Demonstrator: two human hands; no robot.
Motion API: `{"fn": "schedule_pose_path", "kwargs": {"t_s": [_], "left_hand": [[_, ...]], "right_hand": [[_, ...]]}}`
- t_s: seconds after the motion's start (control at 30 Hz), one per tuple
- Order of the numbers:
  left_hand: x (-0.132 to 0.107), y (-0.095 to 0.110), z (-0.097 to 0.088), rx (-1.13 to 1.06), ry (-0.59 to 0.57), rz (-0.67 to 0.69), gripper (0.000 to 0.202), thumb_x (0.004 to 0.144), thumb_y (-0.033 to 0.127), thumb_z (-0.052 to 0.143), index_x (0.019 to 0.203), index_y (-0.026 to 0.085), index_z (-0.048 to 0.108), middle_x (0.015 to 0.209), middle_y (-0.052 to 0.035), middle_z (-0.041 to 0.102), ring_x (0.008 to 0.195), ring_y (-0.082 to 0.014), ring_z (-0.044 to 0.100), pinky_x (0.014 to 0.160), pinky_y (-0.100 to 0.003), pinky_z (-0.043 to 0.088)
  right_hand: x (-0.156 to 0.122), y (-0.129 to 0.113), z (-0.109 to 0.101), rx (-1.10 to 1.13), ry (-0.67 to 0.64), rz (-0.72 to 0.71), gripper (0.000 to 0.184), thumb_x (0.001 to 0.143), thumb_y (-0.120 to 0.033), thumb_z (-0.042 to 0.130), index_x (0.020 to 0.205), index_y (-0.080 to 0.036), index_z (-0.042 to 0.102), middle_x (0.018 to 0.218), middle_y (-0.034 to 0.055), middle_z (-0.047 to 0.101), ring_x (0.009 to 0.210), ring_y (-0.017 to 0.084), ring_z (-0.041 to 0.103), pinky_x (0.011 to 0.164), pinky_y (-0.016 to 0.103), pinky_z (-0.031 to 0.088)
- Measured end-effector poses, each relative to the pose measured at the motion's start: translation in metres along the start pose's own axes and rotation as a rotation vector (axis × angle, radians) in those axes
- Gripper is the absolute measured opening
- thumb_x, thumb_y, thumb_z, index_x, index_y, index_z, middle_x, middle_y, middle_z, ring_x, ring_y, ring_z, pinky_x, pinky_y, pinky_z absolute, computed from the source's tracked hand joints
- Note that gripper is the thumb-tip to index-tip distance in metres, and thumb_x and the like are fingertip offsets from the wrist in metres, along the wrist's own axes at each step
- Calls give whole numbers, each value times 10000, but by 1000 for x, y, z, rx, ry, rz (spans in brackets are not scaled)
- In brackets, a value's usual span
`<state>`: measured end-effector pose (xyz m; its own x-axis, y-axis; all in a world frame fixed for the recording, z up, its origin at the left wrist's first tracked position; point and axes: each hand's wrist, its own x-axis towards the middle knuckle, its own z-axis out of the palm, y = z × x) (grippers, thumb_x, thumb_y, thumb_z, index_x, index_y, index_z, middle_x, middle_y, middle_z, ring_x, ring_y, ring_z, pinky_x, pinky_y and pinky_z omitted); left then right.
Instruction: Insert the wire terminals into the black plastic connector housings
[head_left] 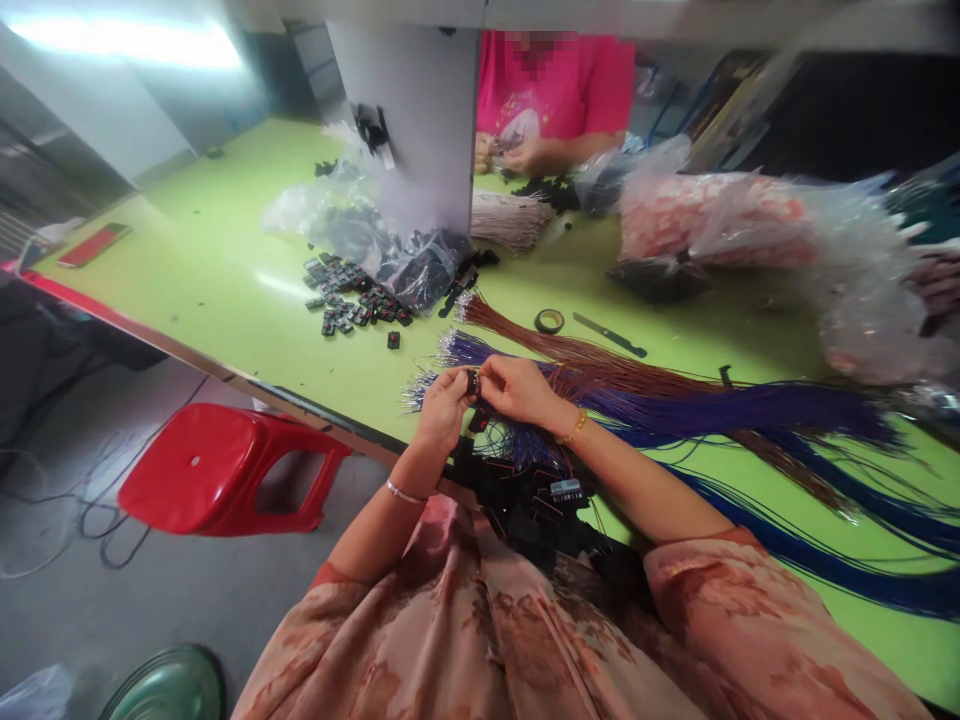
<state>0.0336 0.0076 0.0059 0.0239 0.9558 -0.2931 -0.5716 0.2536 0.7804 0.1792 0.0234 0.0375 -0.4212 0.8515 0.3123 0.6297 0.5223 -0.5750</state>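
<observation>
My left hand (442, 405) and my right hand (514, 388) meet over the near edge of the green table (225, 280). Both pinch a small black connector (471, 381) between their fingertips. Thin wires hang from it toward my lap, where a pile of finished black connectors with wires (536, 500) lies. Bundles of blue wires (675, 410) and brown wires (585, 350) stretch to the right just past my hands.
Loose black connectors (349, 300) and a plastic bag of them (416, 265) lie farther back. A tape roll (549, 321) and a black tool (609, 335) sit mid-table. A person in a pink shirt (559, 95) works opposite. A red stool (217, 470) stands at my left.
</observation>
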Motion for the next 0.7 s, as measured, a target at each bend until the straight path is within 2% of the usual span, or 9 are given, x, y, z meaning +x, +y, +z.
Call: {"fn": "schedule_pose_path", "kwargs": {"t_s": [0.17, 0.23, 0.3, 0.37, 0.4, 0.47, 0.5, 0.6, 0.7], "left_hand": [[-5, 3, 4, 172, 17, 64, 223, 735, 315, 727, 836, 139, 636, 720, -5, 618, 594, -75, 526, 592, -212, 421], [-18, 6, 11, 304, 25, 186, 189, 798, 315, 661, 893, 153, 636, 762, -16, 636, 631, -93, 550, 615, -228, 438], [-38, 7, 22, 507, -37, 397, 182, 869, 304, 575, 986, 179, 637, 870, -41, 667, 739, -126, 595, 691, -261, 471], [-60, 3, 36, 779, -260, 606, 217, 917, 300, 500, 1040, 199, 647, 967, -69, 681, 857, -162, 617, 790, -306, 484], [-70, -1, 44, 920, -438, 686, 237, 928, 311, 481, 1044, 202, 657, 986, -79, 686, 902, -178, 618, 832, -325, 480], [-84, -13, 57, 1172, -810, 772, 308, 922, 396, 487, 1074, 193, 663, 1023, -104, 687, 957, -207, 612, 881, -355, 469], [-87, -20, 62, 1278, -939, 784, 377, 906, 464, 498, 1093, 180, 660, 1043, -120, 683, 979, -226, 606, 899, -375, 462], [-87, -38, 68, 1437, -1079, 779, 561, 844, 617, 500, 1092, 142, 662, 1045, -168, 673, 1015, -282, 584, 930, -443, 437], [-85, -41, 64, 1290, -1095, 785, 555, 820, 642, 514, 1023, 153, 681, 986, -177, 674, 997, -296, 584, 922, -455, 433]], "right_hand": [[1, -2, -3, 60, -13, 54, 86, 785, -223, 516, 732, -171, 559, 635, 17, 570, 563, 121, 436, 568, 257, 302], [5, 2, -12, 230, -80, 99, 145, 813, -273, 503, 733, -167, 563, 631, 3, 557, 563, 112, 438, 567, 248, 321], [11, 7, -22, 421, -161, 175, 230, 856, -342, 467, 760, -162, 573, 636, -6, 555, 570, 108, 458, 568, 240, 349], [17, 12, -30, 484, -229, 237, 264, 868, -373, 458, 792, -157, 589, 636, -11, 561, 575, 107, 473, 572, 239, 362], [21, 13, -31, 458, -264, 242, 251, 858, -365, 476, 798, -155, 600, 639, -11, 571, 578, 107, 478, 576, 241, 363], [26, 13, -26, 331, -317, 205, 185, 822, -308, 529, 783, -153, 620, 669, 0, 607, 598, 108, 493, 594, 244, 363], [28, 11, -22, 249, -331, 175, 150, 807, -273, 545, 774, -153, 630, 698, 10, 629, 615, 112, 504, 607, 247, 363], [30, 4, -4, 7, -314, 127, 90, 791, -214, 574, 788, -161, 647, 791, 39, 672, 679, 131, 535, 637, 255, 357], [28, -2, 10, -152, -300, 165, 84, 812, -248, 599, 817, -181, 650, 848, 55, 676, 716, 153, 550, 625, 261, 339]]}}
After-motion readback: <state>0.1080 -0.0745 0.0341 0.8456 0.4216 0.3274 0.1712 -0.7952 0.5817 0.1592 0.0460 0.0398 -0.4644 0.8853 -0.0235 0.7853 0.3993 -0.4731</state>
